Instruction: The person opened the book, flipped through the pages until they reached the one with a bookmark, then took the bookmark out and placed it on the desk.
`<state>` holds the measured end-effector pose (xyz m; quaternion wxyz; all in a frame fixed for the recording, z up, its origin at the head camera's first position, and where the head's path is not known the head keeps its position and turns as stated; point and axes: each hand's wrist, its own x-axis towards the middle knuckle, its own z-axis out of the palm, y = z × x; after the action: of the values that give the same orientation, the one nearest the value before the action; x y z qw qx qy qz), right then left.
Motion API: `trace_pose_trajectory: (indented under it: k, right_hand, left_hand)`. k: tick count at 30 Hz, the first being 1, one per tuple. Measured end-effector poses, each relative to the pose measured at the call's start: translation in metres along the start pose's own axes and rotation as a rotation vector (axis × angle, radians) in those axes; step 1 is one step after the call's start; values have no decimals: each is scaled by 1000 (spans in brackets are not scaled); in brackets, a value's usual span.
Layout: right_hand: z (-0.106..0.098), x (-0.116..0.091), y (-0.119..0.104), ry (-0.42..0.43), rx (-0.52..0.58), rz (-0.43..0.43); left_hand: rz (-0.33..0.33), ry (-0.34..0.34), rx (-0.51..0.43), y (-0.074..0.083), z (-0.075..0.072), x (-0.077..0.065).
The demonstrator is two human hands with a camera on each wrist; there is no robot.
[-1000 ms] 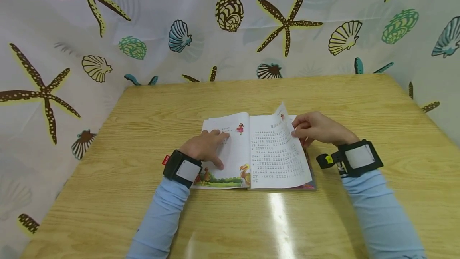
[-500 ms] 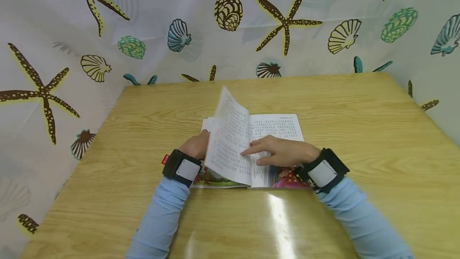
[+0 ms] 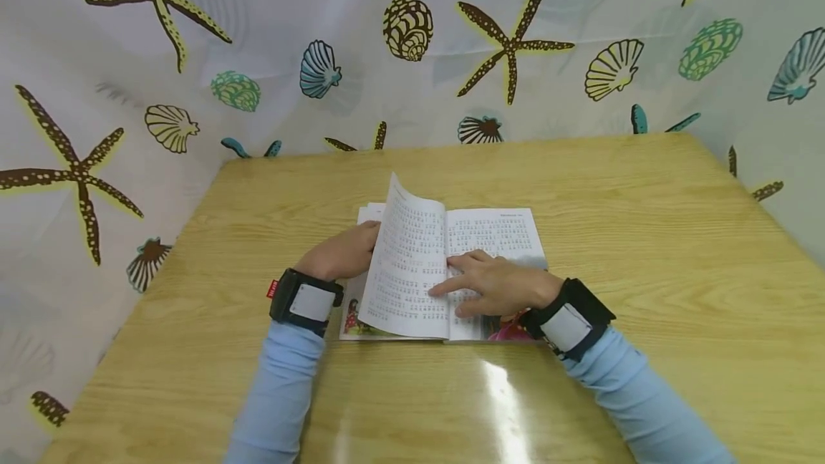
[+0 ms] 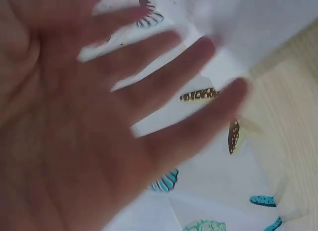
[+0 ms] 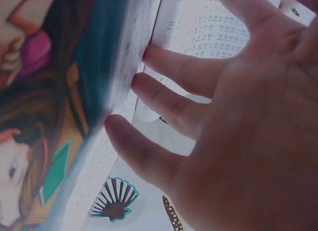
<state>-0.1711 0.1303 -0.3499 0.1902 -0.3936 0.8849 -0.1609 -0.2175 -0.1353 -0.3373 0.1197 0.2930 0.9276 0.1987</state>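
Observation:
An open book (image 3: 496,226) lies on the table, printed with text and coloured pictures. One of its pages (image 3: 409,263) stands half raised over the left side. My left hand (image 3: 341,253) is at the left edge, its fingertips hidden behind that page in the head view. The left wrist view shows the left hand's fingers (image 4: 174,77) straight and spread, with no thing between them. Over the inner part of the right page, my right hand (image 3: 496,283) rests with fingers extended toward the spine. In the right wrist view, the right hand's fingertips (image 5: 141,53) touch the paper.
The wooden table (image 3: 271,192) surrounds the book on all sides. Behind it and along both sides hangs a white cloth (image 3: 361,6) printed with starfish and shells. Each wrist wears a black strap (image 3: 306,302) with a pale plate.
The page that my right hand pinched at its edge has swung over to the left. The right hand has moved left onto the book. My left hand has slid slightly left from under the page.

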Motion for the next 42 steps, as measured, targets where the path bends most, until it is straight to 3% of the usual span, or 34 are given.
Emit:
trace_pose_trajectory:
  k: [4,6,8,10,13,16,19,25,32,37,42]
  right_hand:
    - [-4,0,-2,-11,-7,10]
    - [-5,1,-2,-16,-3,19]
    - [-5,1,-2,-18,3,24]
    - [-5,0,-1,-24,23,26]
    - [-4,-1,2,-27,64,9]
    - [-3,-3,10,-31,124,1]
    - [-8,-8,21,-27,154,37]
    - [-23,-28,48,41,109,170]
    - [-24,-39,77,112,70,341]
    - [-22,-39,83,126,86,389]
    - [-21,-40,86,151,145,368]
  left_hand:
    - [-21,242,-19,0,-14,-4]
    - [1,289,43,1,-18,-4]
    - [39,230,117,3,-16,-4]
    - [41,86,184,6,-11,-2]
    - [-56,-148,177,7,2,3]
    - [-166,-259,136,7,13,8]
    - [-192,-274,119,7,20,11]
    - [-221,-266,125,14,22,12]
    - [-234,-258,151,18,22,12]
    - [-218,-257,168,17,23,12]
    - [-214,-250,183,17,23,13]
